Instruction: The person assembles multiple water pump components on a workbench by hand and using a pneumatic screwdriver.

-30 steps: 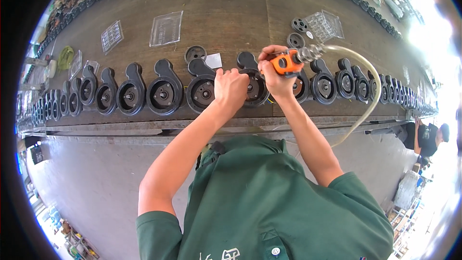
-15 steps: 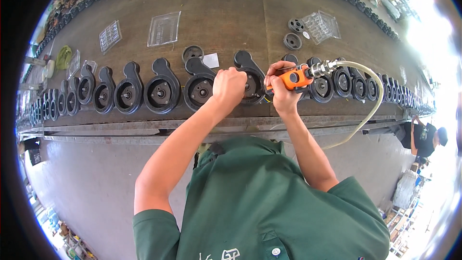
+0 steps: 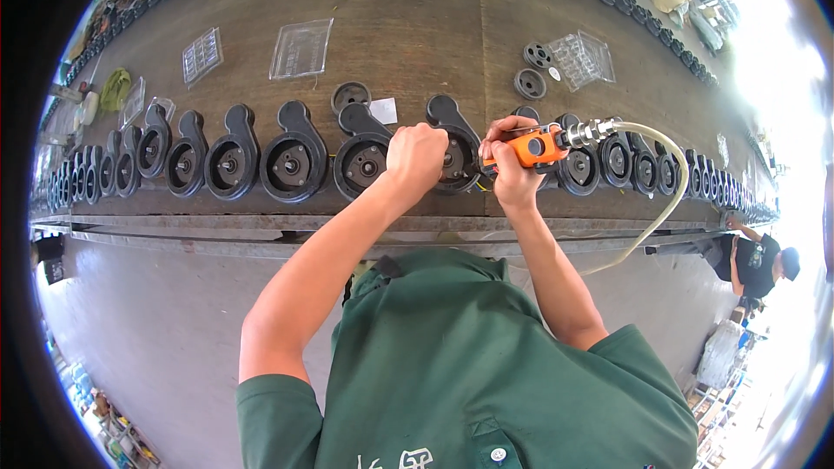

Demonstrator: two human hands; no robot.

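My left hand (image 3: 418,159) is closed, its fingers bent down over the left edge of a black round housing (image 3: 454,169) with a stubby arm on top. What those fingers pinch, if anything, is hidden beneath them. Just to the right, my right hand (image 3: 511,161) grips an orange air tool (image 3: 536,147), which lies sideways with its metal fitting and clear hose (image 3: 665,141) running off to the right. The tool's working end is covered by my fingers, close to that housing's right side. Another black housing (image 3: 361,163) with a centre shaft stands against my left wrist.
Similar housings (image 3: 294,165) line the table's near edge on both sides. Behind them lie loose round parts (image 3: 351,97), a white paper (image 3: 383,110) and clear plastic trays (image 3: 301,49). A metal rail (image 3: 217,226) edges the table. Another person (image 3: 754,260) stands far right.
Both hands hold nearly the same pose at the same housing. The whole view has shifted slightly, and the person at far right has moved a little.
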